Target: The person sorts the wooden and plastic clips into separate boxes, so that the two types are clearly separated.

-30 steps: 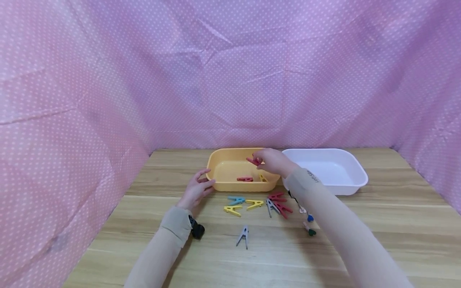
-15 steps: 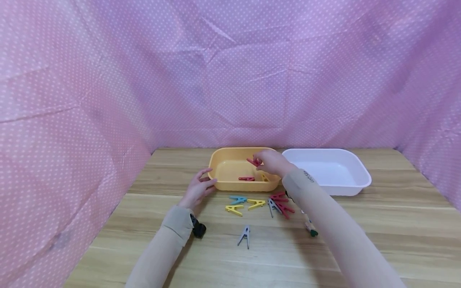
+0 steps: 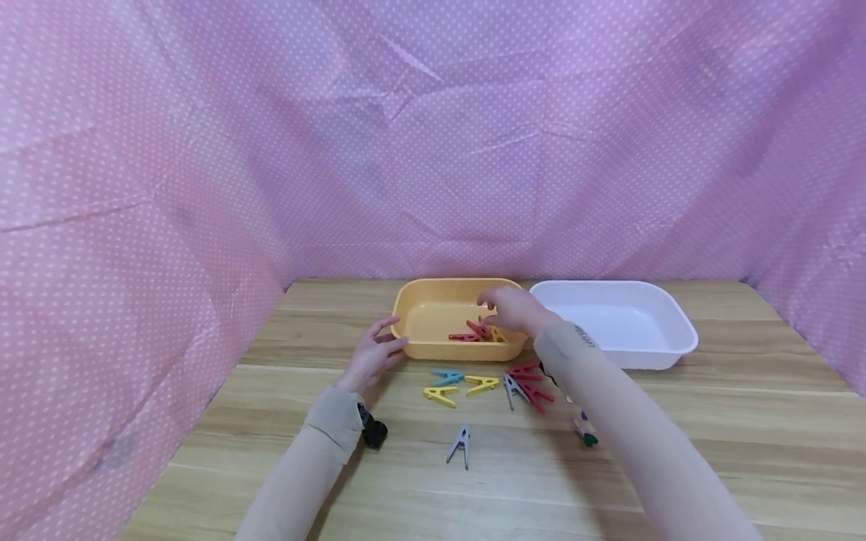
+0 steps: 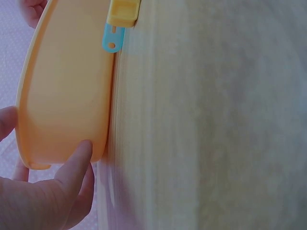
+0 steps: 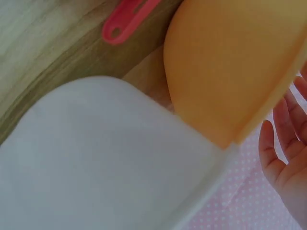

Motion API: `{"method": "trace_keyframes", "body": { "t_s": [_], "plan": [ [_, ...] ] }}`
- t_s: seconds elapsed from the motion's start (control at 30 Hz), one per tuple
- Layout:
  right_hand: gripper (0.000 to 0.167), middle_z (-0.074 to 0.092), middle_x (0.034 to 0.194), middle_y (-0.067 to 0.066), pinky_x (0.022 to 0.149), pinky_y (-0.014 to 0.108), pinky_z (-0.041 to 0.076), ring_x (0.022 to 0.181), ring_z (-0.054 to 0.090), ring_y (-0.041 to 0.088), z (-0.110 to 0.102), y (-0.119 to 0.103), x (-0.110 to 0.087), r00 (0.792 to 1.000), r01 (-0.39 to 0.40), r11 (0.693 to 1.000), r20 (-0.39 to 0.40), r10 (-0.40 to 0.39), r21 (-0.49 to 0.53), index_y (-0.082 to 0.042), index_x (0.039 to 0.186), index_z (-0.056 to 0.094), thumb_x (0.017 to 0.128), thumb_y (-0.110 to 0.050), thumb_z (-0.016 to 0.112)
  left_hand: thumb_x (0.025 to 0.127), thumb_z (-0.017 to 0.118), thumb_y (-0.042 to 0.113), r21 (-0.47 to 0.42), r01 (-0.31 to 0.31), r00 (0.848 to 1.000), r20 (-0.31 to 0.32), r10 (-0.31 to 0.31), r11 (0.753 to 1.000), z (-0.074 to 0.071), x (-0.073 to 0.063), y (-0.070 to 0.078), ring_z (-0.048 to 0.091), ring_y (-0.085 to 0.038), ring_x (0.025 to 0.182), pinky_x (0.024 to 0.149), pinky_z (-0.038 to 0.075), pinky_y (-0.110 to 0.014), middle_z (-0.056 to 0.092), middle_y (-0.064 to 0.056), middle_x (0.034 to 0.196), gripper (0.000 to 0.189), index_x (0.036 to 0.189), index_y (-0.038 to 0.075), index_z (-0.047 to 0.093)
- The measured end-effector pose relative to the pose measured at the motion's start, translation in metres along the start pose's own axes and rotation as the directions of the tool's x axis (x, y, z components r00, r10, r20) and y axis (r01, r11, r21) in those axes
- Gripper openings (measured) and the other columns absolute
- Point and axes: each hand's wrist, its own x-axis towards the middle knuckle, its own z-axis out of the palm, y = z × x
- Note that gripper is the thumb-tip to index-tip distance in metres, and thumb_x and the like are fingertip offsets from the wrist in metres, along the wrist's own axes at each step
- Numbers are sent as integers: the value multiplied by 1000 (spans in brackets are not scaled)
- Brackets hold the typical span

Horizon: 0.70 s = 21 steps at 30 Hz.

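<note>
Inside the yellow plastic basin lie two red clothespins and a yellow clothespin, close together toward the front right. My right hand hovers over them with thumb and fingers parted and nothing between them. In the right wrist view, the right hand is beside the basin's rim, fingers spread. My left hand touches the basin's left end, its fingers extended. The left wrist view has that hand's thumb against the outer wall and another finger at the rim.
A white basin stands right of the yellow one. On the wooden table before them lie yellow, blue, grey and red clothespins. Small clips with a green heart are partly behind the right forearm. Pink dotted cloth hangs behind.
My right hand has let go of a red clothespin, which dropped into the yellow basin beside the other red one. The fingers have parted; the left hand stays at the basin's end.
</note>
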Motion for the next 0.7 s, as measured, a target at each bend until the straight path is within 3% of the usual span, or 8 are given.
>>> {"method": "trace_keyframes", "body": {
  "t_s": [0.37, 0.7],
  "plan": [
    [35, 66, 107, 14, 87, 42, 51, 97, 61, 27, -20, -1, -17, 990, 88, 996, -110, -90, -19, -4, 116, 63, 86, -21, 70, 92, 57, -1, 4, 7, 1000, 0, -7, 1000, 0, 2, 3, 55, -17, 93, 95, 48, -34, 43, -14, 117, 53, 141, 10, 40],
    [34, 66, 100, 10, 82, 40, 51, 92, 60, 25, -24, 2, -36, 974, 157, 987, -162, -159, -27, -4, 114, 64, 85, -22, 71, 91, 57, -2, 1, 21, 1000, -6, -21, 1000, 1, 2, 0, 56, -16, 93, 96, 49, -36, 45, -15, 118, 53, 140, 10, 41]
  ]
}}
